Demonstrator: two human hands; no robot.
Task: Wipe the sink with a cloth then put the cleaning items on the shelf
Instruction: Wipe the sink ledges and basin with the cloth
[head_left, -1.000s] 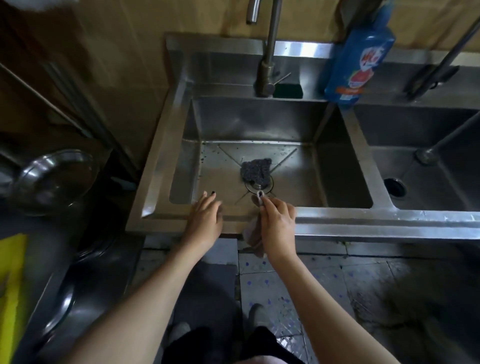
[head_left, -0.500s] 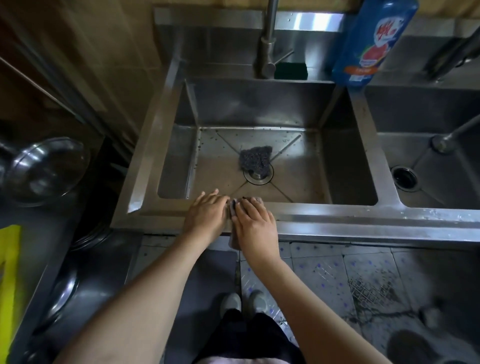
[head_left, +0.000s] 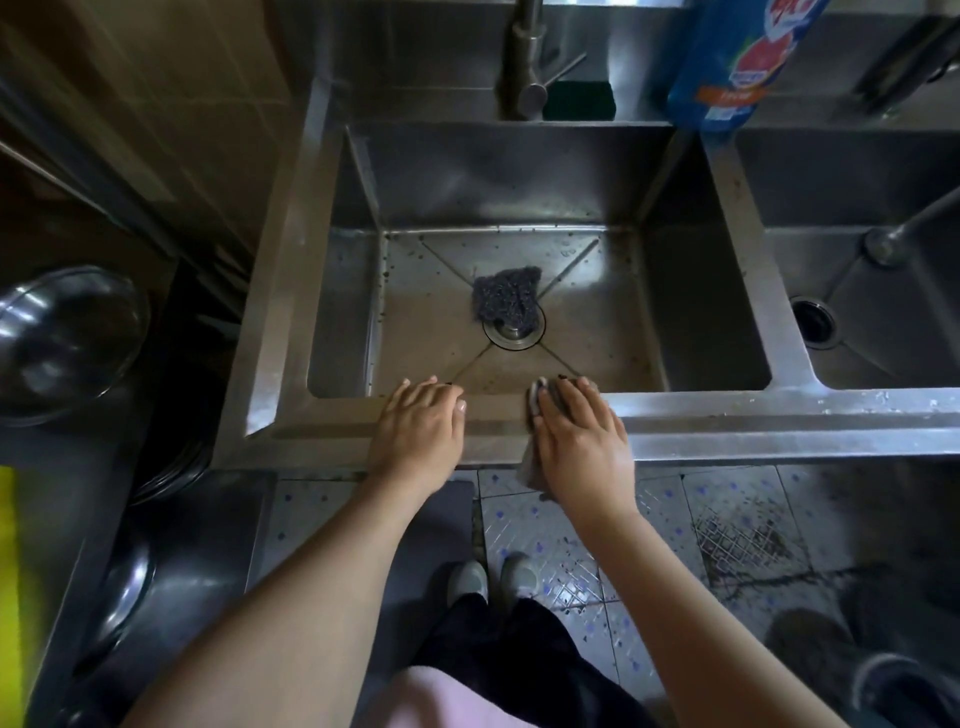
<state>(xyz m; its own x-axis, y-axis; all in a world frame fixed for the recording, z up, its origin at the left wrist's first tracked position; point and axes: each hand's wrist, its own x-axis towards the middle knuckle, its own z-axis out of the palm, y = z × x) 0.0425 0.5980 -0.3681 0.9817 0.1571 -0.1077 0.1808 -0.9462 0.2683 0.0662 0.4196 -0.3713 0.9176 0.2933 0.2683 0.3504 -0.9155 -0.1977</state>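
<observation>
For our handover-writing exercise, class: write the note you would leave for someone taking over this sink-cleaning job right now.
Left hand: flat on the sink's front rim, holding nothing.
Right hand: pressing the cloth flat on that rim.
Steel scourer lies over the drain; green sponge and blue detergent bottle sit on the back ledge.
Done: wiping is at the front rim only; the basin floor looks speckled.
Left: wipe the basin, then shelve the cleaning items; no shelf in view.

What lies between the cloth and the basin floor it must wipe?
Only a steel scourer, lying on the drain mid-basin. The right hand presses the cloth on the front rim; nothing else visible intervenes.
</observation>
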